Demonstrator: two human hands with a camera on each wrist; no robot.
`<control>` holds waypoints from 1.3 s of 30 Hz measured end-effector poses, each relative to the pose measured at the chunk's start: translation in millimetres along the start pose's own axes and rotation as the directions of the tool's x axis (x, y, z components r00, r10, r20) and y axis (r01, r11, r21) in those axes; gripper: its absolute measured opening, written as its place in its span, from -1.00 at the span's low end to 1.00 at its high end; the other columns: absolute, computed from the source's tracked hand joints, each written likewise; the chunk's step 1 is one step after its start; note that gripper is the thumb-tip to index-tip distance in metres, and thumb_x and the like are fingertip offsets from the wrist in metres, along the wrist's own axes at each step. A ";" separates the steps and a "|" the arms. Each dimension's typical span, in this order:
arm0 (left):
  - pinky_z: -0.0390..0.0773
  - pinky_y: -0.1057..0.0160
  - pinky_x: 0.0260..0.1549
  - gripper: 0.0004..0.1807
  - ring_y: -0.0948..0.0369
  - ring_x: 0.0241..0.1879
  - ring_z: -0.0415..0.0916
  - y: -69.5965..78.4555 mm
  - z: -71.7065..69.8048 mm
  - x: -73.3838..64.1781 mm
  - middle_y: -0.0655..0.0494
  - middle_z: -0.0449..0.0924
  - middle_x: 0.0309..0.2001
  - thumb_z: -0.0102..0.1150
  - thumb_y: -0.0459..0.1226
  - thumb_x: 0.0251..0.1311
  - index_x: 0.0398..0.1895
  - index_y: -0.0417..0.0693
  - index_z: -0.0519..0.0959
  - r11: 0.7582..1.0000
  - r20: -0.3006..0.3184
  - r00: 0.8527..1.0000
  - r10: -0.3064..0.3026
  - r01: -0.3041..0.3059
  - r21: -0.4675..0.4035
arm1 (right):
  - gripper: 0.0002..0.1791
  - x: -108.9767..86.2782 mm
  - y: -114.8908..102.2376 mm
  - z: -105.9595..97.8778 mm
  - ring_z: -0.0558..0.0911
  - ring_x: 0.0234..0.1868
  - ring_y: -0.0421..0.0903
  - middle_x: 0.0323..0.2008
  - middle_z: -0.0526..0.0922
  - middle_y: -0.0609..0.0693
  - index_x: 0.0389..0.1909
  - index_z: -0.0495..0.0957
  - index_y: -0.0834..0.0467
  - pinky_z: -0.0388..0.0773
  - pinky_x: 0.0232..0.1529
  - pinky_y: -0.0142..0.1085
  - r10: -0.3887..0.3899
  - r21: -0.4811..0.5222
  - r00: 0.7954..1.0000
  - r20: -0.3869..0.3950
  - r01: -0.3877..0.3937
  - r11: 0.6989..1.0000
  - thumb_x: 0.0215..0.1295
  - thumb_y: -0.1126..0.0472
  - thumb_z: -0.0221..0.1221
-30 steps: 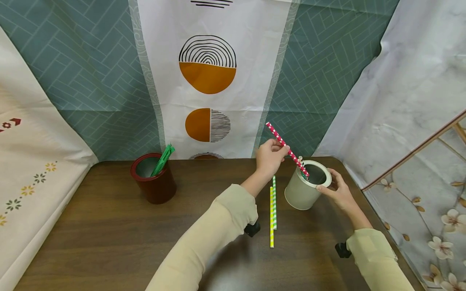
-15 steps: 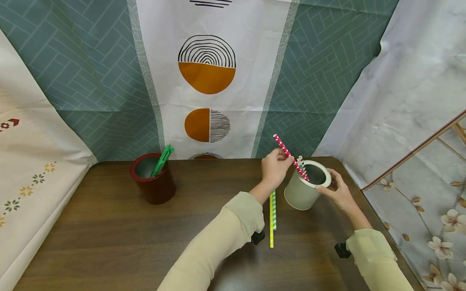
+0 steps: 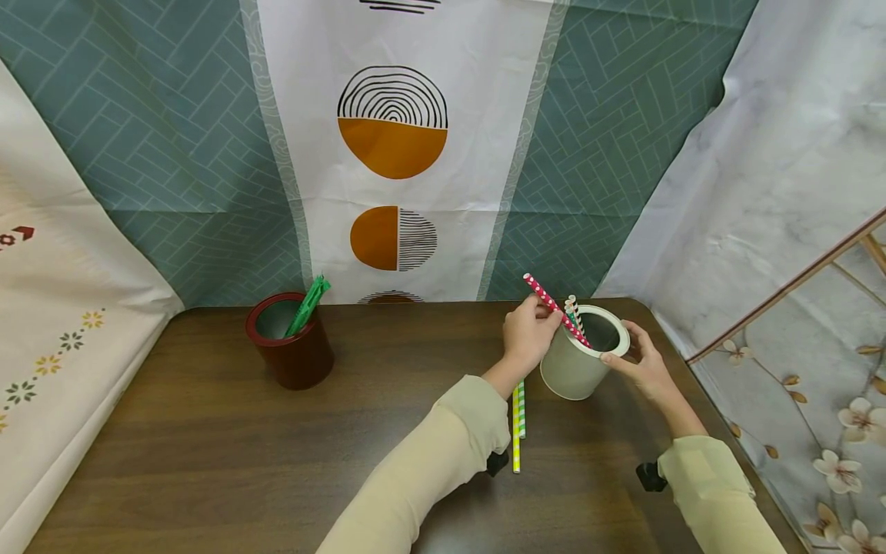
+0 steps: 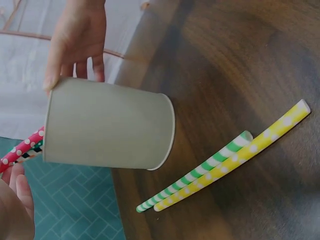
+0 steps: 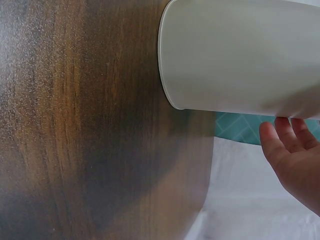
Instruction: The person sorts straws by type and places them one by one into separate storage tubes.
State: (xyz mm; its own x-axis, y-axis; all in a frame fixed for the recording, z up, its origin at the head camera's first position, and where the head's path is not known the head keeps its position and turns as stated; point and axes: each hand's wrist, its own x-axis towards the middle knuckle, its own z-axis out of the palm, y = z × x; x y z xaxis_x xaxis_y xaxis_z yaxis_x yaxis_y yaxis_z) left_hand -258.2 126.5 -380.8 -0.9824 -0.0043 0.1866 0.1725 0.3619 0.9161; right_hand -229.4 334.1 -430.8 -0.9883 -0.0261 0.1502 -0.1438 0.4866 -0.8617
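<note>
My left hand [image 3: 530, 332] pinches a red paper straw with white dots [image 3: 537, 288]. The straw slants down to the right, its lower end inside the mouth of a cream canister [image 3: 571, 371]. Several patterned straws [image 3: 571, 305] lean in that canister beside the red one. On the canister's right side, my right hand [image 3: 648, 368] grips the rim with thumb and fingers; in the right wrist view its fingertips [image 5: 281, 122] touch the wall. Below my left wrist, a yellow dotted straw [image 4: 235, 159] and a green striped straw [image 4: 200, 170] lie side by side on the table.
A dark red-brown canister [image 3: 296, 360] holding something green and shiny [image 3: 308, 305] stands at the back left of the wooden table [image 3: 228, 454]. A patterned cloth [image 3: 408, 46] hangs behind the table, with pale cloths along both sides.
My left hand has moved right and slightly down towards the canister, lowering the red dotted straw with it. The right hand and the canister have stayed where they were.
</note>
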 end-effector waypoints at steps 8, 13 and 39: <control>0.45 0.43 -0.45 -0.85 0.35 -0.36 0.60 -4.5 12.0 -5.4 0.21 0.67 -0.38 0.14 -0.15 0.08 -0.34 0.01 0.55 0.998 0.020 1.000 0.003 -0.004 0.058 | -0.26 -0.6 -0.4 0.2 0.33 -0.13 -0.35 0.10 0.23 0.28 0.26 -0.04 0.30 0.34 -0.27 -0.65 0.008 -0.022 1.000 -0.005 -0.008 1.000 0.13 0.28 0.13; 0.41 0.42 -0.48 -0.88 0.33 -0.38 0.59 -5.5 18.0 -9.0 0.25 0.67 -0.42 0.15 -0.15 0.03 -0.39 0.05 0.55 0.996 0.018 1.000 0.012 -0.014 0.091 | -0.25 -1.1 -0.5 0.0 0.34 -0.08 -0.24 0.12 0.21 0.29 0.27 -0.06 0.29 0.34 -0.27 -0.66 0.020 -0.030 1.000 0.003 -0.020 0.999 0.14 0.27 0.12; 0.37 0.52 -0.54 -0.74 0.39 -0.53 0.52 -52.5 5.5 -12.7 0.21 0.64 -0.43 0.21 -0.16 0.00 -0.21 0.00 0.53 0.999 0.101 0.994 0.027 -0.031 0.040 | -0.25 -0.8 0.1 0.4 0.33 -0.12 -0.33 0.11 0.22 0.24 0.27 -0.05 0.27 0.36 -0.28 -0.64 0.026 -0.034 1.000 -0.006 -0.026 0.999 0.13 0.27 0.13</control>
State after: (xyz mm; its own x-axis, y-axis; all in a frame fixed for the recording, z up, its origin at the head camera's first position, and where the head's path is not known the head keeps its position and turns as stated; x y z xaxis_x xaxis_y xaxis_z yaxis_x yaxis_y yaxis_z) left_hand -255.2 112.7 -433.2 -0.9796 0.1000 0.1743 0.2000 0.3989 0.8949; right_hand -228.6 333.8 -431.2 -0.9914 -0.0085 0.1309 -0.1164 0.5164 -0.8484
